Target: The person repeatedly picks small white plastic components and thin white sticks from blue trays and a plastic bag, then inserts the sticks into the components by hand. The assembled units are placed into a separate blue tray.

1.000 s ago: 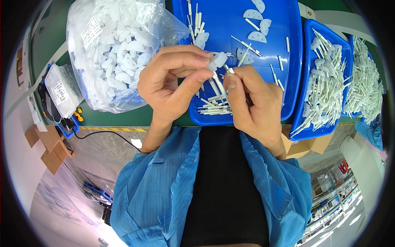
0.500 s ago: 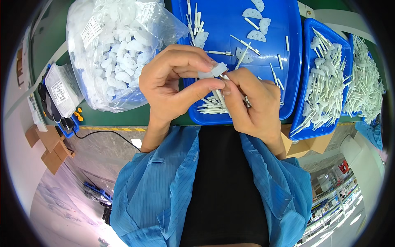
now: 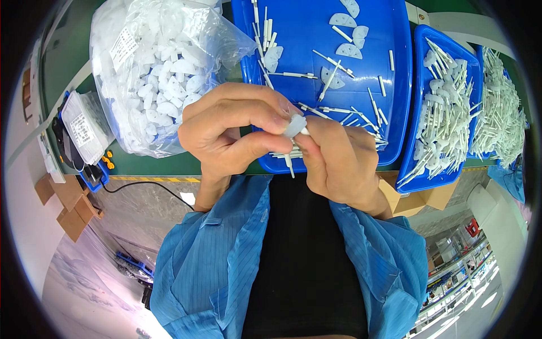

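Note:
My left hand (image 3: 237, 127) pinches a translucent white half-round plastic piece (image 3: 294, 126) between thumb and fingertips, above the near edge of a blue tray (image 3: 372, 11). Against the piece's right side my right hand (image 3: 341, 161) is closed, its thumb and forefinger on a small white rod (image 3: 305, 131), mostly hidden by the fingers. Whether the rod sits inside the piece I cannot tell. Under the hands lies a pile of white rods (image 3: 279, 155). Farther back in the tray are several loose half-round pieces (image 3: 349, 51) and thin rods with white sleeves (image 3: 333, 62).
At left a clear plastic bag (image 3: 175, 133) bulges with half-round pieces. Beside it stands a labelled clear box (image 3: 84, 127). On the right, a smaller blue tray (image 3: 420, 56) holds joined pieces and rods, with another heap of rods (image 3: 499, 113) beyond. Cardboard (image 3: 435, 195) shows below the table edge.
Both hands have come lower and nearer to me. The half-round piece has turned in my left fingers, and my right fingers have closed up against it.

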The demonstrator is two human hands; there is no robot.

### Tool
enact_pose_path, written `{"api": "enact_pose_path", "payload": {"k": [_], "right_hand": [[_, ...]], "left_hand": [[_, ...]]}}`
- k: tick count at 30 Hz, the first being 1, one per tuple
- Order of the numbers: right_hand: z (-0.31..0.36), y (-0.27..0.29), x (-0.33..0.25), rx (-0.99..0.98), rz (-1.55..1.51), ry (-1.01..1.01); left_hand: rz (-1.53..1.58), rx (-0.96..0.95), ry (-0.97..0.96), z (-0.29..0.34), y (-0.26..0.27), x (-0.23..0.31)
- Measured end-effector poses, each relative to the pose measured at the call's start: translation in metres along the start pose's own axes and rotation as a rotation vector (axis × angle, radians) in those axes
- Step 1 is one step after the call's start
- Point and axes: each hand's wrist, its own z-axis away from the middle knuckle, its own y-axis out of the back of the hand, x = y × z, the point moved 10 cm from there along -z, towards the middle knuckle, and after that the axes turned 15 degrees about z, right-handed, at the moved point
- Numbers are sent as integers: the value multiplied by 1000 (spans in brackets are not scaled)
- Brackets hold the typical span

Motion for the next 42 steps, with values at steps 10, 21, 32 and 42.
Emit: {"api": "enact_pose_path", "payload": {"k": [10, 21, 32, 42], "right_hand": [[-3, -7, 25, -8, -29, 123], [-5, -1, 27, -16, 24, 70], [-3, -8, 34, -42, -56, 1], [-9, -1, 31, -158, -94, -23]], "left_hand": [[-201, -169, 27, -13, -12, 3], [-196, -131, -167, -5, -10, 9], [-210, -141, 6, -10, -8, -2], [-276, -224, -217, 3, -19, 16]]}}
